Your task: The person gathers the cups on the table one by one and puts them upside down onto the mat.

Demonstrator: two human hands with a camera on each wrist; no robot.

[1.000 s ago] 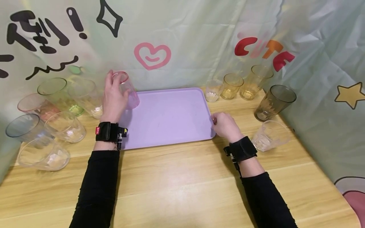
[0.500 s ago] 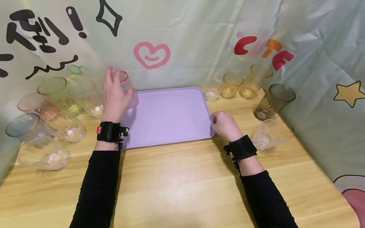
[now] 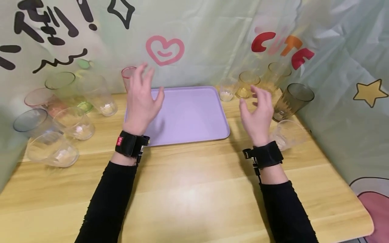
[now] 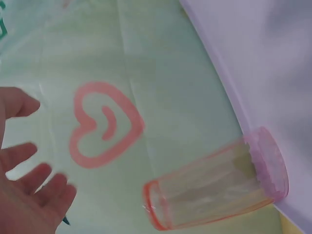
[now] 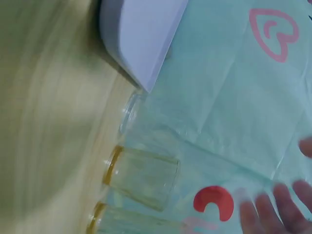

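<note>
Toppling risk first, on pink glass (image 4: pixel 212 190): upright at eleven o'clock of lavender tray (image 3: pixel 191 113), base right at the corner. Tall, narrow, probably light; could tip if brushed by left grip (image 3: pixel 141 101), just in front of it in head view, or if jolted along with the tray. Lower part hidden in head view; base over tray edge in left wrist view, exact seating hard to tell.

Left grip: fingers well spread, thumb apart, nothing held. Right grip (image 3: pixel 257 114): loosely bent fingers, wide thumb gap, also empty, just off tray's three-o'clock side.

Second risk, at one o'clock: close row of small clear glass (image 3: pixel 228 89), short yellow glass (image 3: pixel 248 81) and tall yellow glass (image 3: pixel 275 76). Easy to bump with a careless forward sweep. Dark glass (image 3: pixel 294 98) at two-thirty, wide clear glass (image 3: pixel 288 135) at three-thirty; the latter near right wristband (image 3: pixel 267 155), so likely to be clipped on an outward swing. See-through walls, easy to misjudge.

Edges: backdrop (image 3: pixel 206 50) close behind tray at twelve, hardly any slack for pushing back. Pinched at nine by clustered glasses (image 3: pixel 73 123). Rounded counter (image 3: pixel 188 202) corner far off at four. Best room: bare tray middle, plus broad stretch of counter at six.
</note>
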